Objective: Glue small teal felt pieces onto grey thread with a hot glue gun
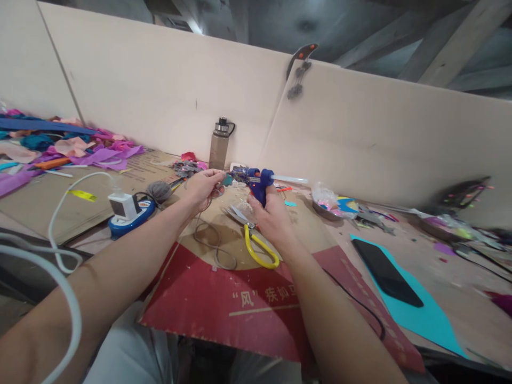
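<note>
My right hand (272, 212) is wrapped round the handle of a blue glue gun (260, 184), which has a clear glue stick (292, 179) jutting from its back. The gun's nozzle end points left, toward my left hand (207, 186). The fingers of my left hand are pinched together on something thin, too small to make out. A grey cord (216, 247) trails in loops below that hand onto the cardboard. Scissors with yellow handles (262, 257) lie just under the glue gun, blades toward the upper left.
Red and brown cardboard (224, 309) lies before me. A bottle (219, 145) stands by the partition. At left are a blue power socket (130, 221), grey yarn (159, 191) and coloured scraps (76, 146). At right, a black phone (386, 271) rests on turquoise sheet, near a bowl (326, 212).
</note>
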`<state>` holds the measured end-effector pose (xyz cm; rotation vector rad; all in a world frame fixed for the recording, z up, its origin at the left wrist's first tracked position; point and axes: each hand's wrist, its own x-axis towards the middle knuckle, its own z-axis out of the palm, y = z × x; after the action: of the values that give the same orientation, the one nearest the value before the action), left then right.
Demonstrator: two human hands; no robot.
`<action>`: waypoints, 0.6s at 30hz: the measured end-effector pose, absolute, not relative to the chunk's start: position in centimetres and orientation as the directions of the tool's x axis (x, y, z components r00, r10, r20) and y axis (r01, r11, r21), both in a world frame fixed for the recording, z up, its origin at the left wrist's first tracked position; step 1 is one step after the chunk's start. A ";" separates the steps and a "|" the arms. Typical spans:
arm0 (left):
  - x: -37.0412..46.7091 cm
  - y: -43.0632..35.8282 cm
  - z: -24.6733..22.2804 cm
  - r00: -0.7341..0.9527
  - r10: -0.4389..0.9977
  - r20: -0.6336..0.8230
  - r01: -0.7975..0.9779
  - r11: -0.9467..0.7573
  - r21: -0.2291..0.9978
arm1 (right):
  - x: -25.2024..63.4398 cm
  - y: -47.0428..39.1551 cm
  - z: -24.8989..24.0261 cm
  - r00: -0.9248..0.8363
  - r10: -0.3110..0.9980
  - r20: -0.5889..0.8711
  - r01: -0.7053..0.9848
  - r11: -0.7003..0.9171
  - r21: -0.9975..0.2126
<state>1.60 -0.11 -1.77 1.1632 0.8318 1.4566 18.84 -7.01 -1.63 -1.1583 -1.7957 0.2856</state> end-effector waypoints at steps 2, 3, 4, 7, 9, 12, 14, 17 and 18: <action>1.6 -0.1 -1.8 0.019 0.972 0.234 -0.302 -0.218 0.928 | 18.8 -7.0 -1.6 -0.110 0.804 0.584 0.583 0.528 -0.617; 1.6 -0.1 -1.8 0.018 0.972 0.234 -0.302 -0.218 0.928 | 18.8 -7.1 -1.5 -0.111 0.804 0.584 0.585 0.528 -0.616; 1.6 -0.1 -1.8 0.017 0.972 0.233 -0.300 -0.217 0.929 | 18.8 -7.1 -1.5 -0.112 0.804 0.585 0.588 0.528 -0.613; 1.5 0.0 -1.8 0.006 0.972 0.235 -0.288 -0.223 0.931 | 18.8 -7.1 -1.5 -0.112 0.798 0.592 0.588 0.534 -0.608; 1.4 0.0 -1.8 0.002 0.970 0.243 -0.280 -0.233 0.931 | 18.9 -7.0 -1.6 -0.112 0.794 0.597 0.581 0.540 -0.609; 1.4 0.0 -1.7 0.005 0.968 0.249 -0.270 -0.239 0.933 | 18.9 -6.9 -1.7 -0.111 0.794 0.598 0.574 0.542 -0.613; 1.5 -0.1 -1.7 0.010 0.968 0.249 -0.264 -0.238 0.935 | 18.9 -6.8 -1.7 -0.109 0.792 0.600 0.576 0.543 -0.612; 1.5 -0.1 -1.7 0.018 0.969 0.248 -0.258 -0.235 0.937 | 18.8 -6.8 -1.7 -0.106 0.790 0.604 0.577 0.544 -0.609; 1.5 -0.1 -1.7 0.018 0.969 0.248 -0.258 -0.235 0.937 | 18.8 -6.8 -1.7 -0.106 0.791 0.602 0.577 0.542 -0.611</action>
<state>1.51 -0.07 -1.72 1.2099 0.8536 1.4580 18.84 -6.84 -1.71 -1.1349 -1.7939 0.2726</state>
